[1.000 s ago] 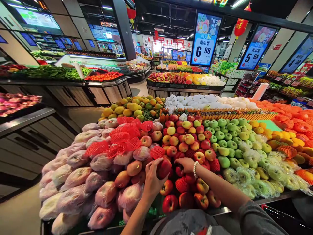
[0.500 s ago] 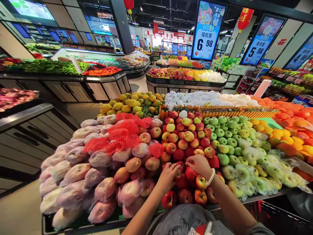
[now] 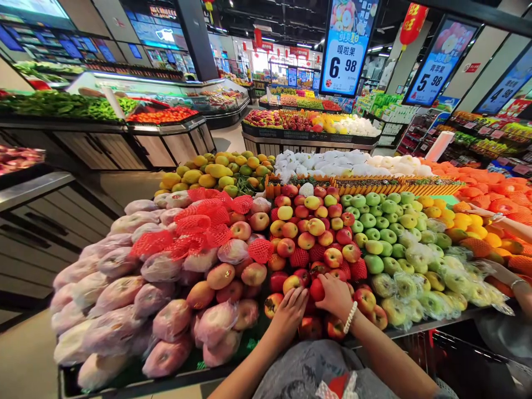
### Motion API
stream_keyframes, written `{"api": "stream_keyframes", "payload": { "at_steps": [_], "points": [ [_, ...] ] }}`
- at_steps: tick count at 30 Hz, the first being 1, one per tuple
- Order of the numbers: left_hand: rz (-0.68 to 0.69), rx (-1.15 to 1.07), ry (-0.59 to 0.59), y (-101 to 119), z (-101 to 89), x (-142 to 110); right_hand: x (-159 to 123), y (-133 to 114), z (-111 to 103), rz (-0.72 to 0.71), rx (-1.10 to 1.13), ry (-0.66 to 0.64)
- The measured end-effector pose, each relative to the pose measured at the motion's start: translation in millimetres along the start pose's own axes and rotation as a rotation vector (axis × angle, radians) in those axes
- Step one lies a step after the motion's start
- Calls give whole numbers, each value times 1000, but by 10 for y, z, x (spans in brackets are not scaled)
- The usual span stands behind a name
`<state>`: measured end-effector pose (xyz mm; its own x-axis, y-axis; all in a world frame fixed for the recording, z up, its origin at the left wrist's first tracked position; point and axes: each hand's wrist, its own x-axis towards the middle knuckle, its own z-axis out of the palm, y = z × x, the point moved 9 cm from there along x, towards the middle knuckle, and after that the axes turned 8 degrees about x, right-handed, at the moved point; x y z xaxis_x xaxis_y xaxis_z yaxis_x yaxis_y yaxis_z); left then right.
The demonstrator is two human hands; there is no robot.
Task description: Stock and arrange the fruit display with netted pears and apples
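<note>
My right hand [image 3: 336, 299], with a beaded bracelet on the wrist, has its fingers closed around a deep red apple [image 3: 317, 290] at the front of the apple pile. Just left of it, my left hand [image 3: 292, 306] lies over the apples with its fingers stretched out, and what is under its palm is hidden. A red and yellow apple [image 3: 291, 283] shows beyond its fingertips, and another apple [image 3: 272, 305] sits at its left side. Some apples behind wear red foam nets [image 3: 299, 257].
Wrapped pink apples [image 3: 120, 296] fill the left side, with loose red foam nets [image 3: 199, 221] on top. Green apples [image 3: 386, 235] and bagged ones lie to the right. Another person's hands [image 3: 482, 210] reach in from the right edge. Price screens [image 3: 349, 50] hang above.
My right hand has closed around a red apple and drawn slightly nearer. My left hand has shifted a little nearer too. Front apples sit differently. Another person's arms now show at the right.
</note>
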<state>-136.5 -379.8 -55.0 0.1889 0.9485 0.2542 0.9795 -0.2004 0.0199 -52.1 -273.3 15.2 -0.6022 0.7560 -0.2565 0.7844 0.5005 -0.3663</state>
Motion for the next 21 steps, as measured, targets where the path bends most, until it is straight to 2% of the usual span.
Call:
{"api": "stream_keyframes", "payload": {
  "at_steps": [3, 7, 9, 11, 13, 15, 17, 19, 21],
  "points": [
    [62, -17, -84, 104, 130, 105, -13, 73, -175, -27, 198, 105],
    [21, -70, -137, 203, 201, 350, -81, 419, -516, 16, 693, 319],
    [32, -42, -138, 223, 173, 454, -132, 618, -580, 69, 1026, 357],
    [106, 45, -143, 220, 114, 510, -203, 779, -608, 115, 1342, 364],
    [189, 122, -138, 169, 23, 516, -285, 919, -635, 152, 1564, 349],
    [231, 109, -111, 73, -106, 494, -374, 1115, -686, 195, 1654, 381],
    [219, -9, -68, -50, -261, 468, -483, 1399, -758, 255, 1622, 520],
    [144, -188, -5, -205, -427, 444, -598, 1663, -805, 320, 1509, 669],
    [53, -378, 61, -347, -561, 407, -656, 1791, -787, 362, 1381, 705]
  ]
}}
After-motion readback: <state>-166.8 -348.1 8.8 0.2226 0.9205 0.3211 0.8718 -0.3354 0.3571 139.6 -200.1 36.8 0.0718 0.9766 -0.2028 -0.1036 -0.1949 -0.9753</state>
